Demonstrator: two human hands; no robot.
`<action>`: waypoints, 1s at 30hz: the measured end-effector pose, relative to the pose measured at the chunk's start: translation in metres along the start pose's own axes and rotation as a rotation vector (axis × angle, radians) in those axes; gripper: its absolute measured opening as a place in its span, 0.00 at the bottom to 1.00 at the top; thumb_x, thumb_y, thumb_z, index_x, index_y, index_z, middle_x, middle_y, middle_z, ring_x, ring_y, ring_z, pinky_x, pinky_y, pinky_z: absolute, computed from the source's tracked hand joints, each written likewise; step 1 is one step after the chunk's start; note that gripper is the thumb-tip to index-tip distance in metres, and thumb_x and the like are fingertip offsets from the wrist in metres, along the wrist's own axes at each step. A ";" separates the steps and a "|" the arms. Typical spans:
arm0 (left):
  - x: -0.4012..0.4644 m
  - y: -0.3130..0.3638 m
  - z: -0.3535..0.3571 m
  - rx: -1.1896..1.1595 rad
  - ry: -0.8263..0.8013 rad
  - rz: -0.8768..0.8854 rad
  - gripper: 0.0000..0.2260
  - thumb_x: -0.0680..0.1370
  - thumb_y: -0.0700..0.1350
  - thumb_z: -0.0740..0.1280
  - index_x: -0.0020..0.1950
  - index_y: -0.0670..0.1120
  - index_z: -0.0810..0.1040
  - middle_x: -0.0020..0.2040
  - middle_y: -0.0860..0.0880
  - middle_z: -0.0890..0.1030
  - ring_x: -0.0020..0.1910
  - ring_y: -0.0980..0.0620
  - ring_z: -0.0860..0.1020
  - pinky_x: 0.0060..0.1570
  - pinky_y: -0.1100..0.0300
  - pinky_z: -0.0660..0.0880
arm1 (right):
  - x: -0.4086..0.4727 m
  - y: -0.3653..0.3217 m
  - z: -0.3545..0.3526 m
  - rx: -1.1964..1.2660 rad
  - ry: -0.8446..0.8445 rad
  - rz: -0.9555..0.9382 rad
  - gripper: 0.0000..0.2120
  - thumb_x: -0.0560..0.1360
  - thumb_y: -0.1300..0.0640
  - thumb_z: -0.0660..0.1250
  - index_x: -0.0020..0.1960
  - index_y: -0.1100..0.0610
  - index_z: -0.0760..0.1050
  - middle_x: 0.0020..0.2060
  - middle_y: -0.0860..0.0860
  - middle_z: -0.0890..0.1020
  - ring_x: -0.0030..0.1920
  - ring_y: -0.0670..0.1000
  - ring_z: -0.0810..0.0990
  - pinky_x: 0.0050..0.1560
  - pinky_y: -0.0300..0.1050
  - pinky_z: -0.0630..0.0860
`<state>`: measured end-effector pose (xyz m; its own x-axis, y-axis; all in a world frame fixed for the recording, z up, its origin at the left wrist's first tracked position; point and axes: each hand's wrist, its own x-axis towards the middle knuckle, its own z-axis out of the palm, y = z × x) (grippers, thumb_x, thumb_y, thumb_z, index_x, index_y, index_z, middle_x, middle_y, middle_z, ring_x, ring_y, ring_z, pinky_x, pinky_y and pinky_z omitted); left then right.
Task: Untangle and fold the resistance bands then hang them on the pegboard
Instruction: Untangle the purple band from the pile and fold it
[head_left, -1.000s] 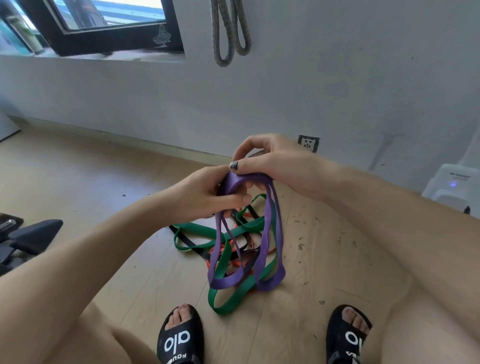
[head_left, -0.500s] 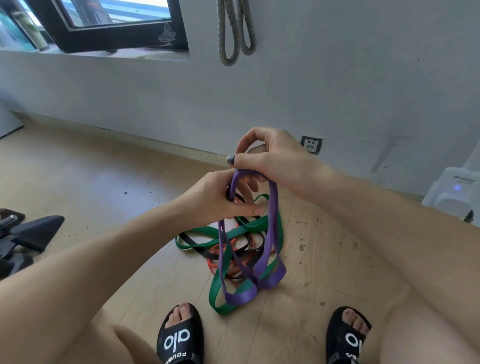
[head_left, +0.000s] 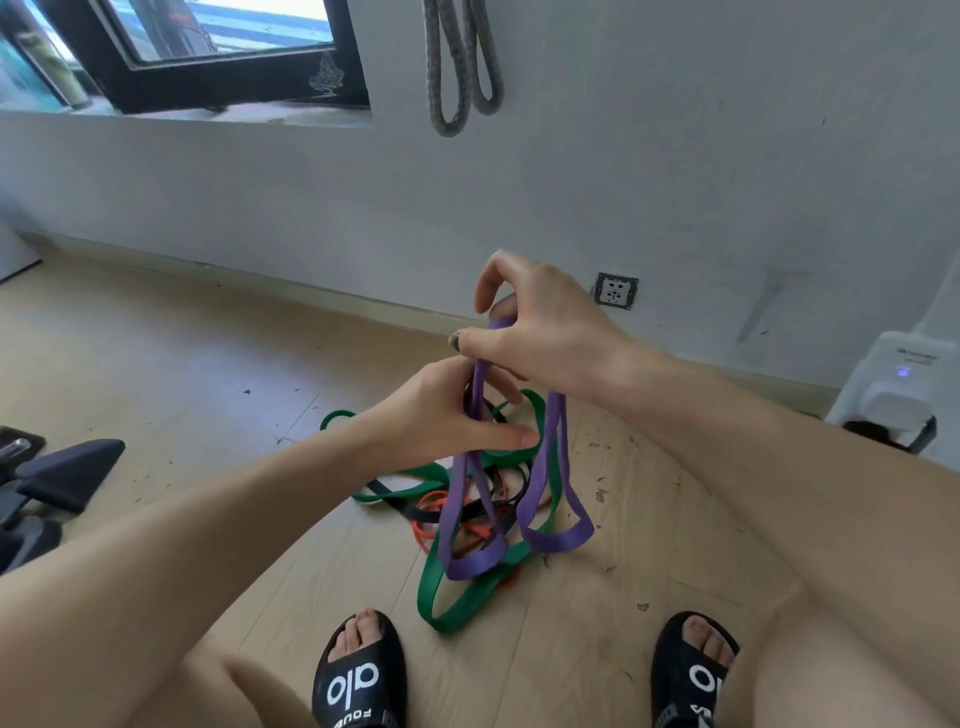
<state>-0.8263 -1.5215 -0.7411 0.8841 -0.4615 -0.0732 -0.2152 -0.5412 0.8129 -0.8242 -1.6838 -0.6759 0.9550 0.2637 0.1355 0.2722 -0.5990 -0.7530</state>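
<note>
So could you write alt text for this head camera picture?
Two bare hands, left hand and right hand, hold up a folded purple band above tangled green band, black and orange bands on a wooden floor.

Smooth matt rubbery purple band (head_left: 555, 538), pale wood-look plank floor (head_left: 208, 374), rough woven grey rope (head_left: 447, 78).

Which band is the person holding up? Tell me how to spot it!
Look at the middle of the wooden floor, where a pile of bands lies in front of the black sandals. Just above it, the left hand and right hand both grip the purple band. It hangs in loops, while the green band, orange band and black band lie on the floor.
</note>
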 end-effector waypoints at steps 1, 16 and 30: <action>0.001 0.001 0.003 -0.053 0.006 0.009 0.21 0.66 0.56 0.80 0.55 0.50 0.81 0.45 0.55 0.86 0.46 0.45 0.85 0.53 0.43 0.81 | 0.000 0.000 0.000 0.045 0.002 0.009 0.13 0.72 0.48 0.74 0.50 0.49 0.72 0.36 0.48 0.83 0.37 0.46 0.81 0.41 0.46 0.76; 0.015 0.017 0.015 -0.249 0.138 0.044 0.17 0.70 0.40 0.81 0.56 0.44 0.80 0.49 0.45 0.85 0.49 0.47 0.85 0.51 0.51 0.83 | 0.006 0.000 0.001 0.601 0.101 0.161 0.13 0.73 0.54 0.76 0.50 0.56 0.73 0.34 0.52 0.78 0.29 0.49 0.77 0.34 0.46 0.75; 0.007 -0.004 -0.004 0.016 0.034 0.011 0.09 0.76 0.46 0.74 0.51 0.47 0.78 0.46 0.45 0.84 0.46 0.47 0.85 0.50 0.45 0.83 | 0.016 0.010 -0.026 0.961 0.158 0.217 0.11 0.75 0.62 0.72 0.53 0.60 0.72 0.30 0.52 0.74 0.28 0.50 0.72 0.39 0.47 0.79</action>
<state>-0.8177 -1.5196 -0.7424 0.8952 -0.4435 -0.0440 -0.2315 -0.5471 0.8044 -0.8032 -1.7048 -0.6647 0.9965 0.0760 -0.0353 -0.0541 0.2622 -0.9635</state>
